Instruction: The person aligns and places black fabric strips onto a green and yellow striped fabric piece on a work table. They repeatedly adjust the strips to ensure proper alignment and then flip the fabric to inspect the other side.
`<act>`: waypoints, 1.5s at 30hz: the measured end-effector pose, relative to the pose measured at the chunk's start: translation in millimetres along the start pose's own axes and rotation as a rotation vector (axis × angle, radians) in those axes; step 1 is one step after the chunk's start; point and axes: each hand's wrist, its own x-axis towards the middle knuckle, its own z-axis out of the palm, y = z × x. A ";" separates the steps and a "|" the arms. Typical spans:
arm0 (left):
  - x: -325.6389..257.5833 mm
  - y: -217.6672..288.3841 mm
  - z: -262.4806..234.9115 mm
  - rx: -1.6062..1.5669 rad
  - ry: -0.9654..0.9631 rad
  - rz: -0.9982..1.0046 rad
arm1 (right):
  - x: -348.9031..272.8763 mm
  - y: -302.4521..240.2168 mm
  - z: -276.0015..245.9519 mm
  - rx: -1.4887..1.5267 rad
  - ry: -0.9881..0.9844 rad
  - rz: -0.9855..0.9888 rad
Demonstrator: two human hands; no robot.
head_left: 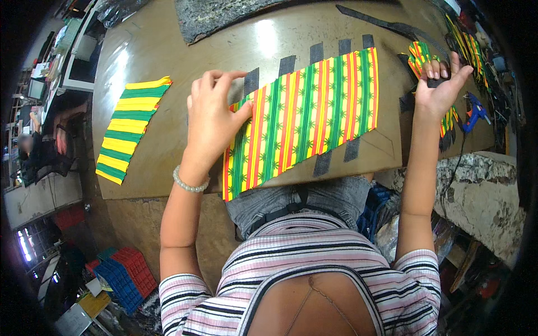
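Note:
Side by side on the table lie several yellow, green and red strips with a leaf print (302,109), forming a slanted panel. Short black mesh strips (316,53) stick out from under its far and near edges. My left hand (212,109) is at the panel's left end, thumb against the fabric and index finger near one black strip (251,80); its fingers are apart. At the right, my right hand (440,89) is raised with the palm up, its fingers curled over a small black piece (436,82), probably mesh strip. Its thumb and index finger stick out.
Green and yellow strips (133,131) lie at the table's left. A blue glue gun (476,113) with a cord rests at the right, near bundled printed strips (420,54). At the far side are a dark slab (224,18) and a long black strap (381,23).

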 end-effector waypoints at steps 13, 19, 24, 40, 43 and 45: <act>17.2 15.7 47.5 -0.216 -0.075 0.099 | -5.6 69.5 12.3 0.706 -0.325 0.952; 23.0 6.2 53.8 -0.423 -0.134 0.019 | 9.7 62.1 34.5 0.034 -0.369 0.725; 23.0 4.7 50.4 -0.627 -0.206 -0.096 | 32.2 87.7 63.2 -0.856 -0.654 0.241; 17.9 5.8 51.4 -0.639 -0.173 -0.129 | -82.5 95.7 47.6 -1.282 -1.245 -0.040; 17.9 4.7 50.0 -0.638 -0.182 -0.106 | -85.0 99.8 44.6 -1.302 -1.204 -0.015; 18.6 2.7 48.8 -0.656 -0.191 -0.084 | -86.4 100.2 43.0 -1.300 -1.196 -0.026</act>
